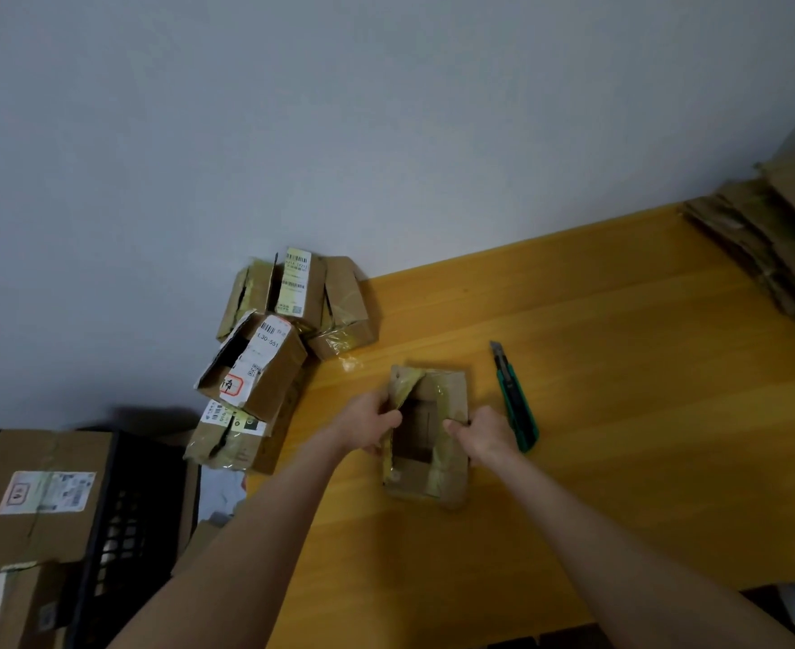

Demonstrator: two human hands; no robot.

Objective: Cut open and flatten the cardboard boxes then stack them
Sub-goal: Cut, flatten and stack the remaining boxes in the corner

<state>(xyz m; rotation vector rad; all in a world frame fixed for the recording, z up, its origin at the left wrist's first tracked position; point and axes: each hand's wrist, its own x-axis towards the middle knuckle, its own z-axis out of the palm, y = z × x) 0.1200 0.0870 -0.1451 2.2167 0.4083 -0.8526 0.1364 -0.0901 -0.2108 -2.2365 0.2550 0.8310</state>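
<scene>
Fingers (393, 416) of both hands curl over opposite flaps of the small taped brown cardboard box (428, 437), seemingly to spread it flat on the yellow wooden counter (620, 414).

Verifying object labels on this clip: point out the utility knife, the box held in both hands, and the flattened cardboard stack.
utility knife (517, 408), head view, green handle.
held box (452, 391), head view, far right flap.
flattened cardboard stack (772, 238), head view, upper sheet.
</scene>
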